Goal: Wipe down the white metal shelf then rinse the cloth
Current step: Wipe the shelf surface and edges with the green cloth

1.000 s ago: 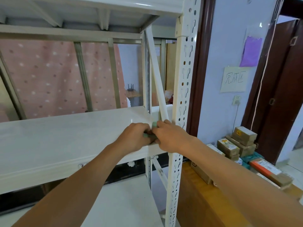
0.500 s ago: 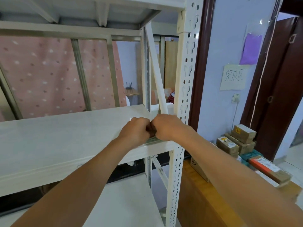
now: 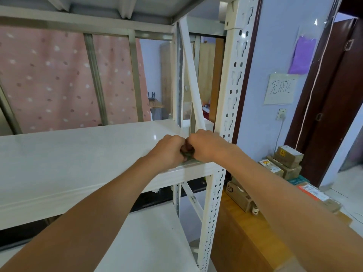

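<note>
Pale blue walls (image 3: 263,75) fill the right side of the frame, and a pink curtain with spots (image 3: 49,79) hangs at the upper left, behind the rack. A paper sign with writing (image 3: 280,88) is stuck on the wall at the upper right, with a purple sheet (image 3: 301,54) just above it. Below the sign sits a wall plug (image 3: 281,113) with a white cord going down. A dark brown door (image 3: 330,99) stands at the far right.

The white metal shelf (image 3: 78,154) runs across the middle of the frame from the left edge. Its tall white post with holes (image 3: 229,107) stands right of the middle, and a slanted white bar (image 3: 191,75) leans behind it. Another white shelf board (image 3: 141,242) lies lower down, at the bottom middle.

Both arms reach in from the bottom corners. The left hand (image 3: 167,151) and the right hand (image 3: 206,146) meet at the front right corner of the middle shelf, touching each other. Both hands are curled tight, like fists, around a small dark green cloth (image 3: 188,154). Only a little bit of the cloth peeks out between them and along the shelf edge under the right hand. The cloth rests on the shelf corner, just beside the post.

At the lower right, brown cardboard boxes (image 3: 286,161) are piled by the wall, next to a long wooden surface (image 3: 235,242).
</note>
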A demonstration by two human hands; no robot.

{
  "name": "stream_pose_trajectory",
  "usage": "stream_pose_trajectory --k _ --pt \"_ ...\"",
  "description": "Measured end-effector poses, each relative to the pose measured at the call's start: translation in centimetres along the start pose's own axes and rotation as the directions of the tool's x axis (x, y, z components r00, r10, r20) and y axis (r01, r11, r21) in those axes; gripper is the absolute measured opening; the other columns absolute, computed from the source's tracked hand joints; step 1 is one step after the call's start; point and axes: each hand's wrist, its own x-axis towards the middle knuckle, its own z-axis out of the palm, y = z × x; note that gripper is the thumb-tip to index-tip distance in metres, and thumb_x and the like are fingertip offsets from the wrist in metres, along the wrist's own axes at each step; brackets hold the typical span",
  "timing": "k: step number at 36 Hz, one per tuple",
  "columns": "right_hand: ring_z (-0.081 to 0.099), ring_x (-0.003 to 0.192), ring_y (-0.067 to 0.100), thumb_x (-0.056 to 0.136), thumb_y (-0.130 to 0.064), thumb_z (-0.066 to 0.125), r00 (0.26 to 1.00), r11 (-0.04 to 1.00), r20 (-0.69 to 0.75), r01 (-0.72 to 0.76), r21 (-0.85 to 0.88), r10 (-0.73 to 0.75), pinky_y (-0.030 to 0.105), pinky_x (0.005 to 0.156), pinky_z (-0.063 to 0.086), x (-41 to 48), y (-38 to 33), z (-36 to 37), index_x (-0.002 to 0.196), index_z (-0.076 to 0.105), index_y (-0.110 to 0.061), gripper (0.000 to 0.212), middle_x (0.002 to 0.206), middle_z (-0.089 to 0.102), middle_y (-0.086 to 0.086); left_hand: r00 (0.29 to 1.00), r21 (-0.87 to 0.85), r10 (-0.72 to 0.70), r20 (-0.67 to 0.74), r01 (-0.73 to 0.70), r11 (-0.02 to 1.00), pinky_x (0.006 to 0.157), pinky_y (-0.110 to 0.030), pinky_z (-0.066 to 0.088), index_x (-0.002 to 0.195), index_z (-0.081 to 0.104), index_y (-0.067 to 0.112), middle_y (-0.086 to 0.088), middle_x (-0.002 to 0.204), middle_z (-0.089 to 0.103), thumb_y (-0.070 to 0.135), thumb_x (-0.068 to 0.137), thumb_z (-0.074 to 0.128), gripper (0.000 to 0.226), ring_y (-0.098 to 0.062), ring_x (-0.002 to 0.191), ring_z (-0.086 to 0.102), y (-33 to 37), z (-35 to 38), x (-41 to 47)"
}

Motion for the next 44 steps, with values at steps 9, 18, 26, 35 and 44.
stream_pose_trajectory --k 9,18,26,35,44 --pt "0.051 0.066 0.018 0.089 -0.008 0.055 0.989 0.99 -0.104 -0.091 0.107 0.103 0.029 0.063 0.04 1.7 -0.8 1.6 0.095 0.073 -0.013 0.019 0.069 0.048 -0.002 0.987 0.134 -0.049 -0.152 0.07 0.988 0.063 -0.035 0.042 0.097 0.068 0.007 -0.009 0.086 0.051 0.011 0.087 0.064 0.011 -0.027 0.076 0.054 0.1 0.3 -0.1" --pt "0.065 0.097 0.023 0.09 -0.012 0.064 0.992 0.951 -0.066 -0.081 0.297 0.105 0.037 0.094 0.055 7.5 -0.8 2.9 0.105 0.079 -0.025 0.025 0.107 0.073 0.003 0.978 0.087 -0.158 -0.136 0.171 0.981 0.081 -0.04 0.055 0.097 0.075 0.007 -0.015 0.098 0.065 0.016 0.086 0.07 0.015 -0.032 0.09 0.061 -3.9 -0.9 3.6" --pt "0.063 0.107 0.022 0.09 -0.007 0.06 0.994 0.949 -0.059 -0.074 0.306 0.096 0.033 0.095 0.053 14.8 0.3 4.2 0.109 0.077 -0.025 0.031 0.115 0.071 -0.001 0.968 0.052 -0.188 -0.167 0.199 0.979 0.085 -0.039 0.055 0.094 0.077 0.008 -0.013 0.1 0.07 0.009 0.087 0.067 0.013 -0.031 0.094 0.063 -8.3 -0.8 9.0" --pt "0.063 0.101 0.025 0.09 -0.006 0.059 0.986 0.923 -0.113 -0.071 0.378 0.122 0.026 0.078 0.049 23.8 2.4 6.9 0.106 0.078 -0.022 0.029 0.11 0.07 0.004 0.957 0.037 -0.193 -0.216 0.206 0.978 0.082 -0.036 0.054 0.089 0.075 0.005 -0.014 0.099 0.069 0.009 0.084 0.068 0.009 -0.032 0.092 0.062 -13.7 0.0 16.4" --pt "0.064 0.103 0.026 0.092 -0.009 0.059 0.983 0.92 -0.147 -0.041 0.39 0.107 0.033 0.09 0.053 30.3 4.4 8.5 0.107 0.076 -0.021 0.025 0.112 0.07 0.006 0.942 0.084 -0.198 -0.269 0.228 0.97 0.079 -0.039 0.055 0.084 0.075 0.008 -0.015 0.094 0.069 0.011 0.08 0.069 0.008 -0.033 0.084 0.06 -17.6 0.7 22.9"
